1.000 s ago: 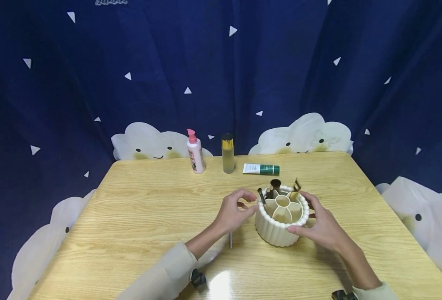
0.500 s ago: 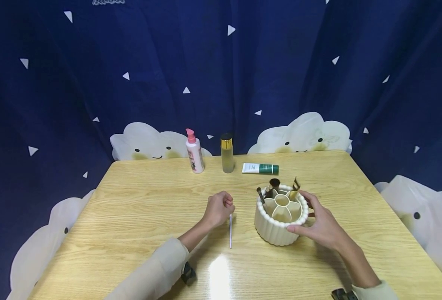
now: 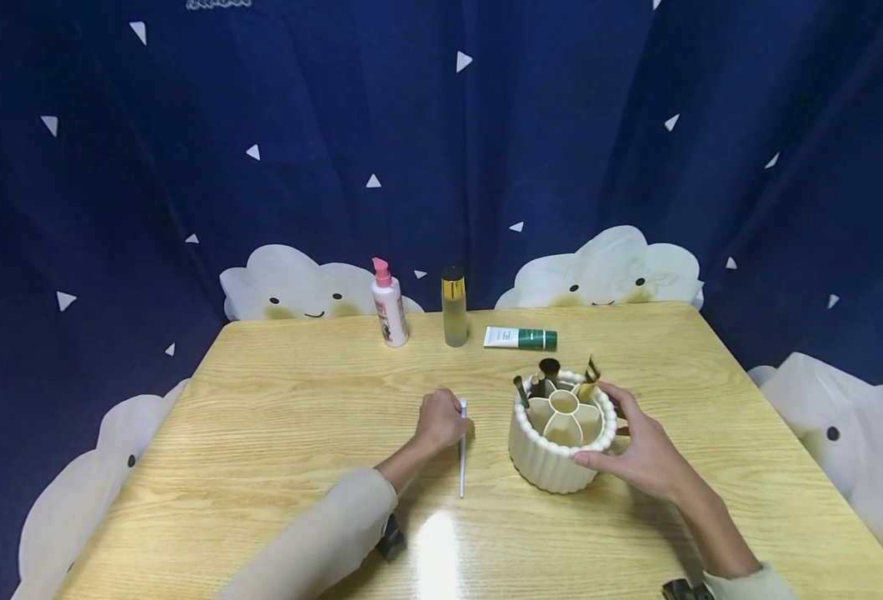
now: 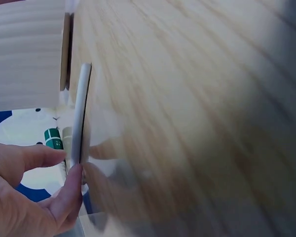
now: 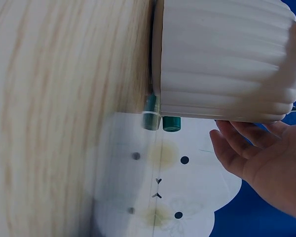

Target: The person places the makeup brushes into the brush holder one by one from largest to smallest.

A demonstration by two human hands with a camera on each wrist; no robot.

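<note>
A thin pale lilac stick (image 3: 462,467) lies on the table left of the round cream brush holder (image 3: 550,465). My left hand (image 3: 440,421) is at the stick's far end. In the left wrist view, thumb and index finger close in on either side of the stick (image 4: 81,108), pinching it near one end. My right hand (image 3: 640,454) grips the holder's right side, thumb on the front of the beaded rim and fingers behind. The holder has petal-shaped compartments. Several makeup brushes (image 3: 550,368) stand in its back and left compartments.
Along the table's far edge stand a pump bottle (image 3: 391,312) with a pink top and a clear bottle (image 3: 454,317) with a black and gold cap. A green and white tube (image 3: 520,337) lies beside them. A dark blue curtain (image 3: 411,125) hangs behind the wooden table (image 3: 299,383).
My left hand has moved left from beside the holder to the stick, and its fingers have lowered onto it. My right hand and the holder have stayed in place.
</note>
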